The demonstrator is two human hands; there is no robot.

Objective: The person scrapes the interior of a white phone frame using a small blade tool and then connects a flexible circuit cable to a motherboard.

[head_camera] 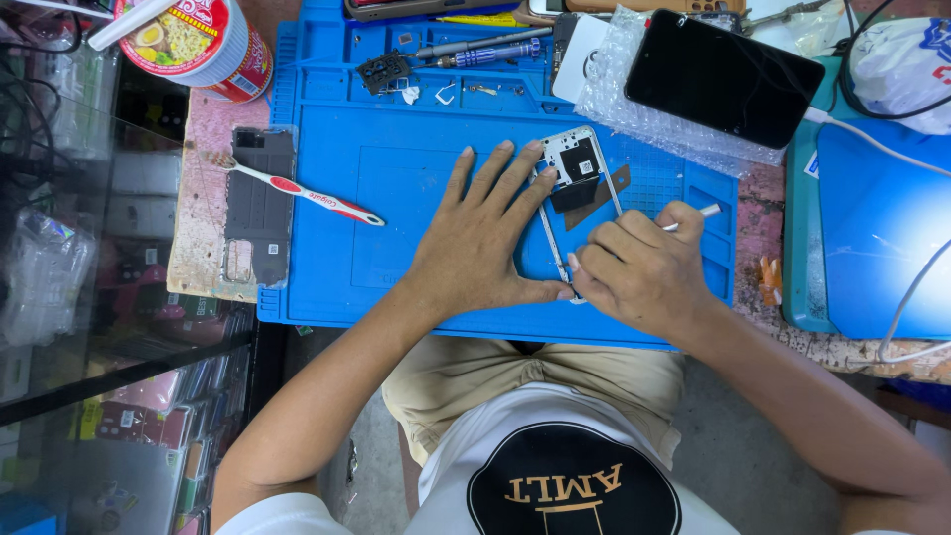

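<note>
While the left hand (485, 238) lies flat and spread wide on the blue work mat (396, 178), its fingers splayed and palm down, its fingertips and thumb press against the silver phone frame (575, 173), pinning it to the mat. That hand grips nothing; it only bears down. The right hand (639, 272) is curled closed around a thin white tool (705, 211), whose end sticks out past the knuckles toward the right; the working tip is hidden under the fingers, so where it meets the frame cannot be told. The frame lies between the two hands, tilted, its upper end with a dark component block pointing away from the person, its lower end covered by the right hand's fingers and touched by the left thumb.

Just beyond the frame, a black phone (723, 77) rests on bubble wrap (634, 109) at the mat's far right corner. To the left, a red-and-white toothbrush (297, 188) lies across the mat's left edge, partly over a grey phone back cover (260, 203) on the table (203, 208). Screwdrivers (485, 50) and small parts sit in the mat's far trays, and a noodle cup (198, 40) stands at the far left. Bare mat lies left of the left hand; the mat's near edge runs just under both wrists.
</note>
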